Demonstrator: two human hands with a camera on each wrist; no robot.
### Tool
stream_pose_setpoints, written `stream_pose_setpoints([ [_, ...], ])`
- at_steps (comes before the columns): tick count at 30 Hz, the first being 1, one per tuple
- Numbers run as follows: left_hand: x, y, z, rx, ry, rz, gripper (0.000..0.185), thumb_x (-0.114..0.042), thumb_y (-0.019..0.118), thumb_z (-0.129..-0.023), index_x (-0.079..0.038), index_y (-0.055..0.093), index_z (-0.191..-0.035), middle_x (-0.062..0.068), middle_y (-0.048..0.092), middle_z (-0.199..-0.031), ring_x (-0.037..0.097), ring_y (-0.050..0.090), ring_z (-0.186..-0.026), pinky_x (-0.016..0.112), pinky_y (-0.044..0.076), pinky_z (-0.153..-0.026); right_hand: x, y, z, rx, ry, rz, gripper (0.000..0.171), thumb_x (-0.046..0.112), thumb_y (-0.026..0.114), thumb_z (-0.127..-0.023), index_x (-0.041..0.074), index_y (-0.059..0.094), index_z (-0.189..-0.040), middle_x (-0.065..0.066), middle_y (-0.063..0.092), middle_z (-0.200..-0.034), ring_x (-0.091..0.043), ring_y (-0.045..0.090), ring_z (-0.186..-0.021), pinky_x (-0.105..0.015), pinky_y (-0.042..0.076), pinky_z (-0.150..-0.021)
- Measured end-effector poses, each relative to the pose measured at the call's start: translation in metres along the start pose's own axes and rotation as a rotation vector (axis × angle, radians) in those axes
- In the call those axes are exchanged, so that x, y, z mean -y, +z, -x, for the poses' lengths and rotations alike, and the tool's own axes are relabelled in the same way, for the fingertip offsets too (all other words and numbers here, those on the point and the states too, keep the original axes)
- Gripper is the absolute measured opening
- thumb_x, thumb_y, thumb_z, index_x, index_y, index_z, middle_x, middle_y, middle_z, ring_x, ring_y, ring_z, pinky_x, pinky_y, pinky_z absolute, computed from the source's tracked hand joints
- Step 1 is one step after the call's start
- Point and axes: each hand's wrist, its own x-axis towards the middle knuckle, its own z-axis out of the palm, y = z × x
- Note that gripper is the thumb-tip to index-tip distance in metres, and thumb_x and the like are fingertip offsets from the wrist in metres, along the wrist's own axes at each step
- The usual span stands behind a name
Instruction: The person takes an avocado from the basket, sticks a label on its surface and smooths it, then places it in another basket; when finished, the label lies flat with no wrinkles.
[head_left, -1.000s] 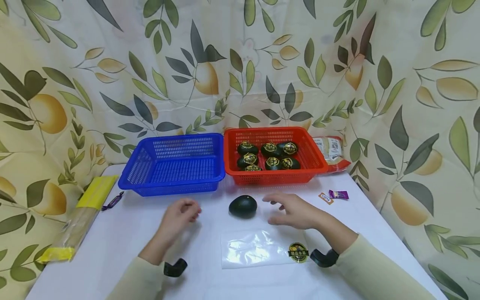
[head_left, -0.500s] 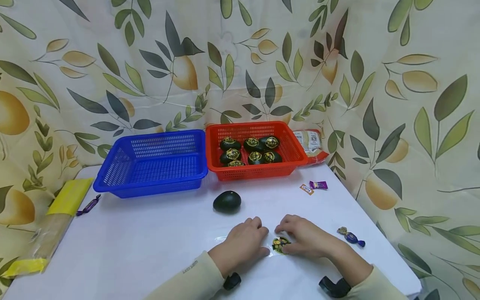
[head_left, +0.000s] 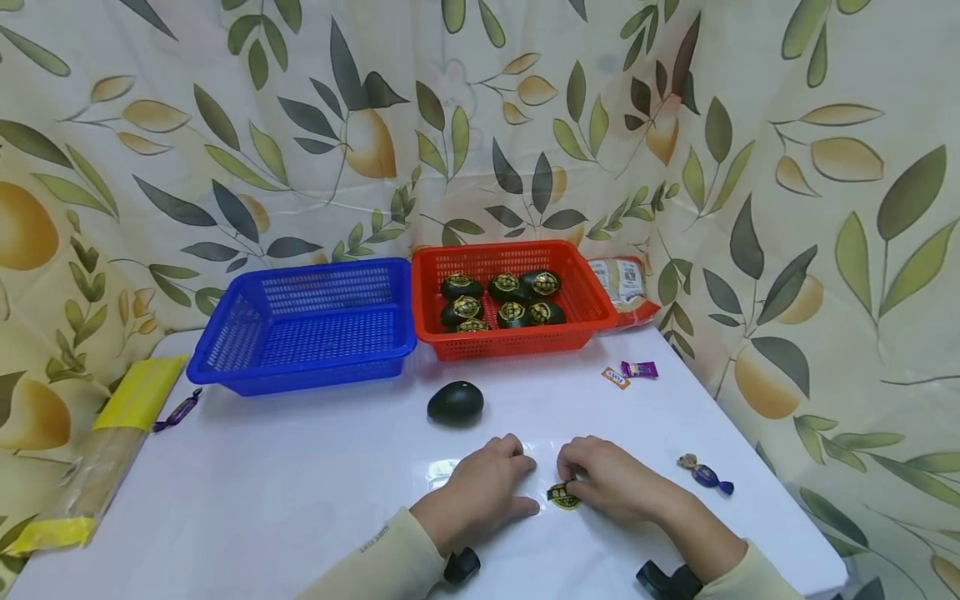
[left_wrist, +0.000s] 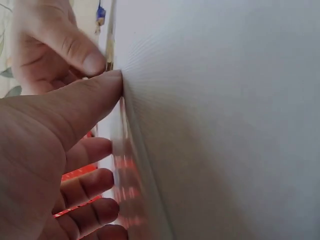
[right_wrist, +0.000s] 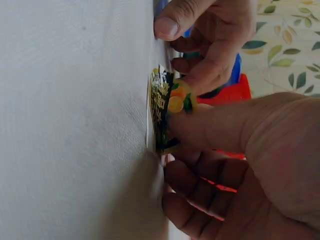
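Note:
A clear plastic bag (head_left: 448, 472) lies flat on the white table (head_left: 300, 483) near its front edge. My left hand (head_left: 525, 475) presses it down with the thumb and fingertips; the left wrist view shows that thumb (left_wrist: 107, 82) on the bag's edge (left_wrist: 125, 165). My right hand (head_left: 568, 479) pinches a round black-and-gold sticker (head_left: 564, 497) on the bag. In the right wrist view the sticker (right_wrist: 161, 110) curls up off the surface under my thumb (right_wrist: 210, 125). A dark green egg (head_left: 455, 403) sits bare just beyond the hands.
A blue basket (head_left: 300, 271) and a red basket (head_left: 517, 250) with several labelled dark eggs (head_left: 510, 312) stand at the back. Wrapped candies (head_left: 639, 368) (head_left: 705, 475) (head_left: 177, 411) lie scattered, a yellow-ended package (head_left: 112, 450) lies left, and a packet (head_left: 622, 287) right of the red basket.
Both hands came from beside the dark egg down to the clear bag. In the last half second the right hand took the sticker's edge and drew it slightly toward me.

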Motion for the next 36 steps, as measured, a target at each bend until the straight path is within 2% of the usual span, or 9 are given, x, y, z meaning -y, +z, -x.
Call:
stream_pose_setpoints([
  [6,0.008,0.004,0.001,-0.037,-0.004,0.038,0.053,-0.049,0.079,-0.090,-0.025,0.067,-0.136,-0.005,0.057,-0.127,0.011,0.054,-0.113,0.026,0.053,-0.094,-0.001,-0.009,0.000,-0.013,0.036,-0.170,0.021,0.006,0.065,-0.100,0.026,0.061,-0.101,0.011,0.062,-0.094,-0.008,0.057,-0.089,-0.023,0.052,-0.079],
  [11,0.018,0.004,0.003,-0.037,0.020,0.097,0.054,-0.048,0.079,-0.090,-0.023,0.067,-0.137,-0.005,0.057,-0.127,0.010,0.054,-0.113,0.026,0.052,-0.096,0.005,-0.016,-0.011,-0.068,-0.010,-0.267,0.017,0.007,0.065,-0.100,0.018,0.061,-0.111,0.003,0.062,-0.096,-0.013,0.058,-0.088,-0.022,0.053,-0.076],
  [14,0.027,-0.003,0.005,-0.012,0.013,0.234,0.054,-0.046,0.077,-0.092,-0.020,0.066,-0.138,-0.005,0.060,-0.131,0.009,0.056,-0.118,0.029,0.051,-0.102,0.011,-0.017,-0.021,-0.110,-0.044,-0.302,0.019,0.005,0.065,-0.099,0.015,0.061,-0.114,0.001,0.061,-0.095,-0.015,0.058,-0.087,-0.023,0.052,-0.075],
  [16,0.034,-0.009,0.008,-0.016,-0.022,0.396,0.050,-0.045,0.075,-0.094,-0.018,0.067,-0.136,-0.006,0.065,-0.129,0.009,0.060,-0.116,0.031,0.053,-0.101,0.015,-0.016,-0.028,-0.121,-0.053,-0.342,0.020,0.004,0.065,-0.099,0.013,0.060,-0.116,-0.001,0.061,-0.097,-0.016,0.059,-0.089,-0.023,0.054,-0.077],
  [20,0.043,-0.020,0.015,-0.113,-0.096,0.717,0.038,-0.043,0.072,-0.097,-0.014,0.072,-0.123,-0.006,0.073,-0.108,0.010,0.066,-0.097,0.029,0.057,-0.084,0.022,-0.016,-0.042,-0.113,-0.047,-0.458,0.021,0.005,0.065,-0.099,0.009,0.060,-0.118,-0.006,0.062,-0.102,-0.021,0.062,-0.093,-0.024,0.058,-0.079],
  [23,0.046,-0.024,0.022,-0.213,-0.135,0.830,0.029,-0.040,0.072,-0.098,-0.014,0.074,-0.111,-0.006,0.072,-0.094,0.011,0.064,-0.085,0.027,0.056,-0.073,0.029,-0.016,-0.052,-0.101,-0.062,-0.522,0.021,0.004,0.066,-0.099,0.007,0.060,-0.119,-0.011,0.062,-0.103,-0.025,0.062,-0.094,-0.026,0.060,-0.078],
  [29,0.057,-0.030,0.028,-0.349,-0.243,0.897,0.021,-0.035,0.071,-0.099,-0.015,0.074,-0.097,-0.003,0.072,-0.088,0.015,0.063,-0.082,0.029,0.054,-0.069,0.044,-0.015,-0.076,-0.092,-0.113,-0.568,0.022,0.005,0.066,-0.099,0.004,0.061,-0.120,-0.013,0.064,-0.103,-0.026,0.062,-0.093,-0.026,0.059,-0.077],
  [33,0.067,-0.041,0.030,-0.409,-0.277,0.923,0.021,-0.031,0.070,-0.100,-0.011,0.072,-0.093,0.001,0.072,-0.086,0.017,0.062,-0.080,0.029,0.054,-0.068,0.055,-0.014,-0.093,-0.143,-0.079,-0.566,0.025,0.005,0.068,-0.097,0.006,0.063,-0.121,-0.012,0.067,-0.109,-0.024,0.066,-0.092,-0.027,0.060,-0.078],
  [36,0.074,-0.050,0.029,-0.450,-0.302,0.926,0.020,-0.027,0.069,-0.101,-0.009,0.072,-0.094,0.003,0.071,-0.085,0.019,0.061,-0.079,0.028,0.052,-0.067,0.060,-0.013,-0.106,-0.199,-0.017,-0.541,0.026,0.014,0.071,-0.097,0.009,0.064,-0.121,-0.010,0.069,-0.112,-0.021,0.068,-0.091,-0.029,0.061,-0.076],
])
